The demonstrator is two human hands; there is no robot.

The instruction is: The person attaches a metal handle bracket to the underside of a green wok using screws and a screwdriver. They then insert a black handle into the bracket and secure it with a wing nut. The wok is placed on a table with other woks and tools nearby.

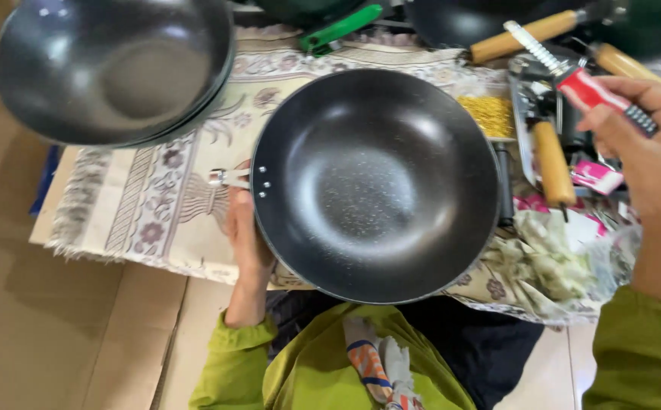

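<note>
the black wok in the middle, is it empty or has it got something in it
Empty. The black wok sits mouth up, its dark speckled inside bare; the left hand supports its rim beside the metal handle stub.

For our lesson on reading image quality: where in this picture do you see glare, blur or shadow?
Head view: soft glare sits in the bowl of the middle pan and in the stacked pans at upper left; the right hand and its red-handled tool are smeared by motion blur; the left hand lies partly shaded under the pan's rim; the patterned cloth is evenly lit.
</note>
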